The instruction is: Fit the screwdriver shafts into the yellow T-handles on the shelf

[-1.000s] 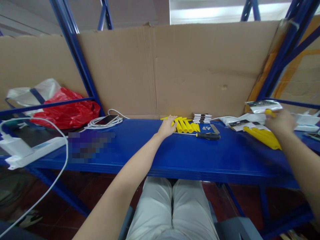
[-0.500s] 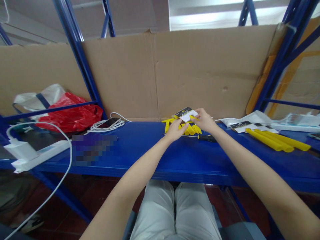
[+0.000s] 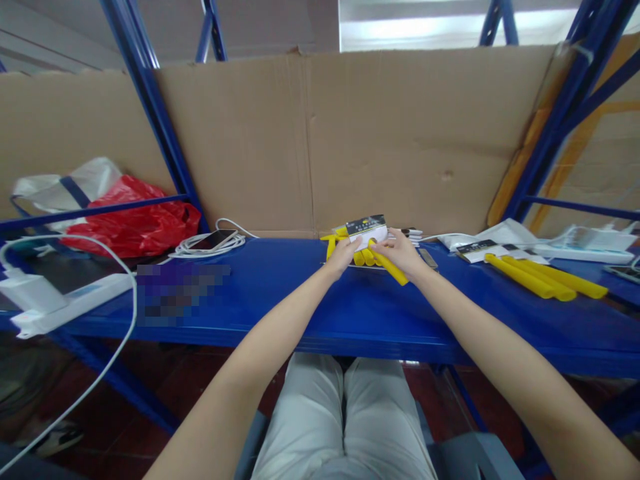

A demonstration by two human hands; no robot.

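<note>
Fingers of the left hand (image 3: 342, 257) nearly closed, pinching the lower left edge of a black-and-white card (image 3: 367, 228); whether they also grip the tube, cannot tell. Right hand (image 3: 401, 252) has thumb and fingers bent around a yellow tube (image 3: 394, 267), upper end at the card's lower edge, other end slanting down toward the person. Card and tube both up in front of the cardboard panel (image 3: 235, 147), over the back of the blue tabletop (image 3: 250, 293).

Right behind the hands: pile of loose yellow tubes (image 3: 369, 258), partly blocked by hands and held tube. Stack of folded cards (image 3: 415, 235) just beside the right hand, half covered by it. Further right, three yellow tubes with cards (image 3: 545, 277), white plastic pouch (image 3: 510, 231) behind them, white power strip (image 3: 583, 254) past that. Left side, well apart from hands: coiled white cable (image 3: 187, 249) around a dark phone (image 3: 220, 239), red plastic bag (image 3: 145, 220), another white power strip (image 3: 80, 304) with a charger plugged in (image 3: 33, 293).

Vs half a second ago: card tilted less, held tube now showing lengthwise below it instead of just a yellow tip; three carded tubes on the right unchanged
</note>
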